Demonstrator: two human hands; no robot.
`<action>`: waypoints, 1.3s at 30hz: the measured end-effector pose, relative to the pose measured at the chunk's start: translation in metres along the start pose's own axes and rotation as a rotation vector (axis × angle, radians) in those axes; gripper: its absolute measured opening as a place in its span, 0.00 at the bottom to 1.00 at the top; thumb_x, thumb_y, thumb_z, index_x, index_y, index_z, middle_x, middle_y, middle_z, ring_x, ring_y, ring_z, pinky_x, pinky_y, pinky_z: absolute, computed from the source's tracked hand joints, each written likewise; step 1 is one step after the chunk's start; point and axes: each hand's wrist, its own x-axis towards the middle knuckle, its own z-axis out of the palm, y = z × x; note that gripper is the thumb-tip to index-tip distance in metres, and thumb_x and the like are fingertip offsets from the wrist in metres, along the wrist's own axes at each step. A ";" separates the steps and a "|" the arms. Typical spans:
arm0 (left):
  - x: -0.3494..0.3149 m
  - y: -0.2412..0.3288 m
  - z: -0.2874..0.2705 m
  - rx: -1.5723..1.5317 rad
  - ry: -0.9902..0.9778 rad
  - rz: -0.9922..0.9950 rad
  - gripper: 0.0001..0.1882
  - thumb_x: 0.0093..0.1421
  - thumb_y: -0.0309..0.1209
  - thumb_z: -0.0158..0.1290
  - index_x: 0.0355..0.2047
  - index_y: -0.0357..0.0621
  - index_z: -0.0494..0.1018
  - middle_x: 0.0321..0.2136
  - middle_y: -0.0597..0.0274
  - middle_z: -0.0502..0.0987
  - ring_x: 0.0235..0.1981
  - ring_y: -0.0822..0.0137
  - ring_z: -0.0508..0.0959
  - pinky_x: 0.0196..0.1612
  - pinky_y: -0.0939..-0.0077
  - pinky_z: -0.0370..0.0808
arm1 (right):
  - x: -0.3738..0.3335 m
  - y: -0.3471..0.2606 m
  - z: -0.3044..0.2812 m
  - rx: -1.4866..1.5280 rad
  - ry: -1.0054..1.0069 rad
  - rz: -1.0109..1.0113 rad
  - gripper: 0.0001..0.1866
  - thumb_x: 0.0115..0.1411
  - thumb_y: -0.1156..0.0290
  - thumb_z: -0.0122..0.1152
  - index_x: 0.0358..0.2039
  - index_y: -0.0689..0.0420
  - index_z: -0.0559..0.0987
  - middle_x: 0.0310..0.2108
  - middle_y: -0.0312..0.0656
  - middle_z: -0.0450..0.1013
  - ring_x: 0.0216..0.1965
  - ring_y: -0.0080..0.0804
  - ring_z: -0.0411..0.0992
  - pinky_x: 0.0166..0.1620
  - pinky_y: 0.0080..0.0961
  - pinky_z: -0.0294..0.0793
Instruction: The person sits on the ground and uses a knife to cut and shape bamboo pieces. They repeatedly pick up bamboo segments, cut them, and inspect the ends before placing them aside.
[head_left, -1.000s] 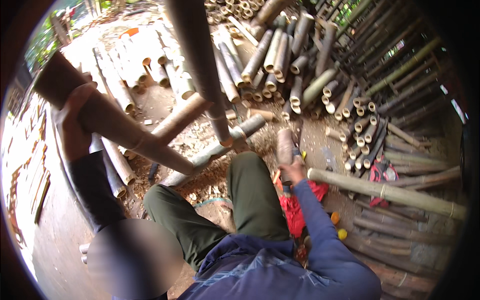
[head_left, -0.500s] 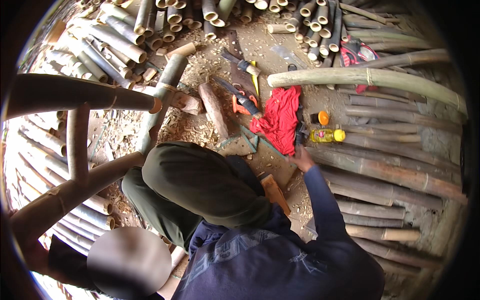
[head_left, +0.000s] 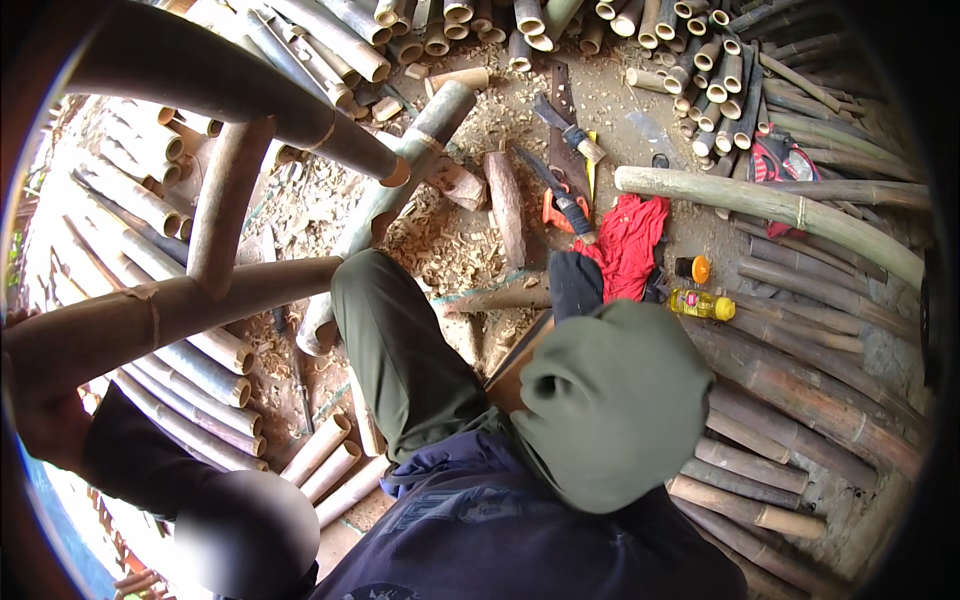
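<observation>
At the left rim, my left hand [head_left: 50, 430] is dim and partly cut off, closed round a bamboo frame [head_left: 170, 310]. A thick dark upper pole, a short crosspiece and a lower pole make up this frame. Its right ends reach a slanting, paler bamboo pole [head_left: 425, 135], close to my left knee. My right hand is out of sight; my raised right knee [head_left: 620, 400] covers the area where it was. Beyond that knee lie a crumpled red cloth [head_left: 632, 245] and a knife [head_left: 560, 190] with a dark handle.
Another blade with a wooden handle [head_left: 580, 140] lies farther off. A yellow-liquid bottle [head_left: 700, 304] and an orange-capped container [head_left: 692, 269] sit right of the cloth. A long pale pole [head_left: 770, 205] juts in from the right. Cut bamboo and wood shavings [head_left: 440, 235] surround me.
My right hand, earlier beside the red cloth, has gone out of sight. My right knee has swung out to the right. The bamboo frame has shifted up and right in view; the whole view has shifted too.
</observation>
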 end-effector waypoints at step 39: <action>-0.283 0.120 0.076 -0.177 -0.105 0.099 0.40 0.49 0.35 0.74 0.57 0.46 0.62 0.43 0.60 0.70 0.49 0.62 0.71 0.62 0.58 0.69 | 0.021 -0.631 -0.179 -0.366 0.090 -1.323 0.37 0.41 0.66 0.74 0.53 0.66 0.74 0.46 0.57 0.79 0.45 0.47 0.79 0.51 0.38 0.78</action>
